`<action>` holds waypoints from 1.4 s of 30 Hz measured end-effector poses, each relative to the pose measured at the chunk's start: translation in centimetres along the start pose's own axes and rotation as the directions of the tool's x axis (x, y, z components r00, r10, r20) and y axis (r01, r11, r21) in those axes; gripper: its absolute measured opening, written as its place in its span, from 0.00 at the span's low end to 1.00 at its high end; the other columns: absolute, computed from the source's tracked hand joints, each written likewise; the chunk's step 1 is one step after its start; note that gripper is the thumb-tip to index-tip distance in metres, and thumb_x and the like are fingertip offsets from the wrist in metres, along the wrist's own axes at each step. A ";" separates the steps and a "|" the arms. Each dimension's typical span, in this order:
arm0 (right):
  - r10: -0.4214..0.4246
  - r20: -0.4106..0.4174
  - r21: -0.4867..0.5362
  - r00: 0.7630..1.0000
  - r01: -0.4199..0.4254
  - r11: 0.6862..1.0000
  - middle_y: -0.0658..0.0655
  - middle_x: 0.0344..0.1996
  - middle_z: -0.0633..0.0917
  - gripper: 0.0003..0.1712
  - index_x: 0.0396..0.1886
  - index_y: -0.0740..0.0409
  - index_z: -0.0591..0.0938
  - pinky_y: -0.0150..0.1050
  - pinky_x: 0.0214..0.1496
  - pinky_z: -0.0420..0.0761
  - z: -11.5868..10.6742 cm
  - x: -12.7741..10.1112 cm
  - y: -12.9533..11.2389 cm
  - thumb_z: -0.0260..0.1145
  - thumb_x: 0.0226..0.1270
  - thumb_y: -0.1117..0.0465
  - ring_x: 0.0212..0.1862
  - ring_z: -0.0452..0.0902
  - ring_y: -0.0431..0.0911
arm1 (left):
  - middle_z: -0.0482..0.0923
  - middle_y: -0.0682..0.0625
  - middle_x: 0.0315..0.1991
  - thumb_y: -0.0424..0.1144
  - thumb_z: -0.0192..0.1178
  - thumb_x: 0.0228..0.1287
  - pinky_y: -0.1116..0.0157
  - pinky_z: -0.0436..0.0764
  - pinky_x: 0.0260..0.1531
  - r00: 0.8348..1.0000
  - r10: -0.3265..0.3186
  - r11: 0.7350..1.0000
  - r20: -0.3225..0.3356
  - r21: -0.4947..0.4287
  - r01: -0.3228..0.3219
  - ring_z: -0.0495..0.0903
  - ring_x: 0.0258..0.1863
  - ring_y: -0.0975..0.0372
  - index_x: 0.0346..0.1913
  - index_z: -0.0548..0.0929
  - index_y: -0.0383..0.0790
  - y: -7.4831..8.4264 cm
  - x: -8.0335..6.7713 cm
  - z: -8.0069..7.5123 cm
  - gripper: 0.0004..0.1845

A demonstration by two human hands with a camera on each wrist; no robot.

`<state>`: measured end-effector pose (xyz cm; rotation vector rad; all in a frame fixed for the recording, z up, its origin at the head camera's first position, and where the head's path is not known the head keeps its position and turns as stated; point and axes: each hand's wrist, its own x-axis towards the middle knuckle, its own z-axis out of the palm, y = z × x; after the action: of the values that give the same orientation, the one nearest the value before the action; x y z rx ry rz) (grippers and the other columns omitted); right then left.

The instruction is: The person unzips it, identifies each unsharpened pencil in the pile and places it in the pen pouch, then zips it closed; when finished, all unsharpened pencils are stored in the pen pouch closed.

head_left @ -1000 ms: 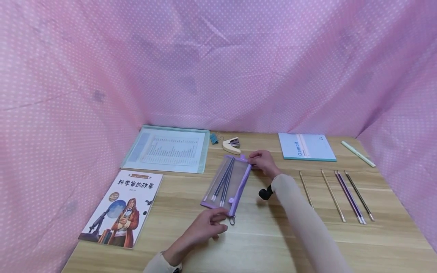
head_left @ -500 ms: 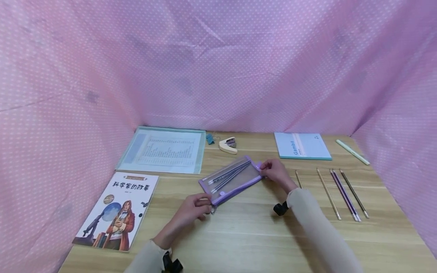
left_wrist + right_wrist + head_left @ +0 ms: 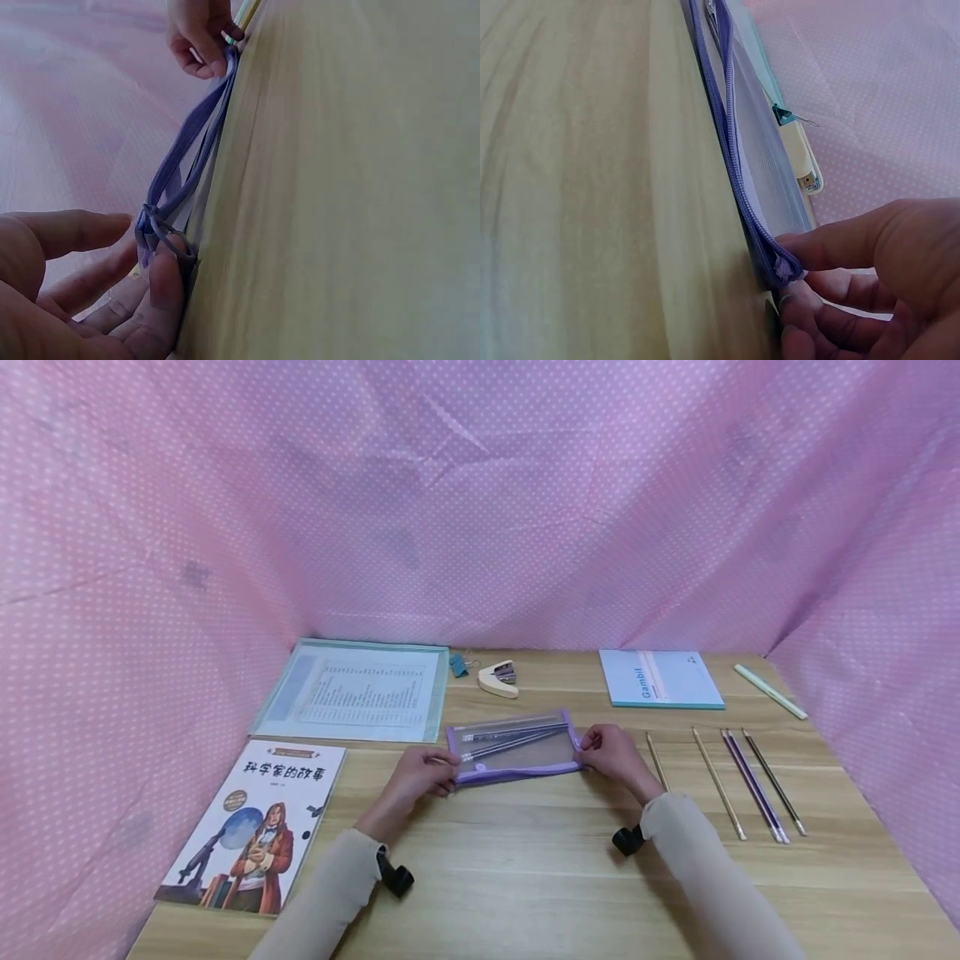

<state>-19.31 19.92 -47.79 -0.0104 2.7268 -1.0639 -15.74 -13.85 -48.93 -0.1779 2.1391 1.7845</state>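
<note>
A see-through pencil pouch (image 3: 525, 770) with purple edging lies crosswise on the table. Several dark pencils (image 3: 516, 743) with pale ends are inside it. At its left end, my left hand (image 3: 415, 778) pinches the corner, near a ring on the zip. The right corner is pinched by my right hand (image 3: 618, 760), between thumb and fingers. Both wrist views show the zip edges (image 3: 735, 142) parted along the near side, so the pouch's mouth gapes. In the left wrist view, the left hand's fingers (image 3: 161, 281) lie beside the purple strip.
Left: a storybook (image 3: 258, 827) and a clear document folder (image 3: 352, 689). Behind the pouch: a teal binder clip (image 3: 458, 665) and a cream stapler (image 3: 497, 683). Right: a blue notebook (image 3: 663, 679), a pale green pen (image 3: 770, 692) and several loose pencils (image 3: 718, 783).
The pouch has turned clockwise from slanting lengthwise to lying crosswise. My left hand moved left and then up with its end; my right hand moved right and down with the other.
</note>
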 end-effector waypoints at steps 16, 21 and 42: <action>-0.004 -0.050 -0.149 0.999 -0.003 0.989 0.56 0.29 0.84 0.12 0.36 0.59 0.81 0.34 0.28 0.71 0.5 -0.6 -0.8 0.69 0.64 0.55 0.30 0.74 0.45 | 0.84 0.49 0.21 0.22 0.65 0.55 0.69 0.82 0.21 0.997 0.062 0.996 -0.055 -0.059 -0.066 0.80 0.18 0.65 0.42 0.83 0.20 0.3 2.1 -0.2 0.11; -0.095 -0.145 -0.257 0.985 0.055 0.965 0.56 0.29 0.84 0.13 0.39 0.59 0.82 0.35 0.26 0.72 1.2 -1.8 -3.1 0.67 0.64 0.54 0.28 0.75 0.46 | 0.85 0.48 0.23 0.22 0.65 0.55 0.70 0.81 0.21 0.993 0.085 0.996 -0.082 -0.019 -0.086 0.79 0.18 0.65 0.41 0.84 0.21 0.6 2.0 0.0 0.10; -0.247 0.164 0.162 0.955 0.221 0.962 0.49 0.17 0.84 0.09 0.34 0.55 0.90 0.30 0.20 0.71 12.6 -3.9 -11.5 0.69 0.64 0.55 0.17 0.72 0.36 | 0.83 0.50 0.22 0.23 0.65 0.57 0.71 0.82 0.20 0.997 0.039 0.996 -0.073 -0.074 -0.044 0.79 0.17 0.67 0.42 0.83 0.20 0.2 2.4 -0.3 0.11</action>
<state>-13.82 3.31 -48.37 -0.4001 2.5235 -1.2502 -18.11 -13.77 -49.57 -0.2210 2.1403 1.9113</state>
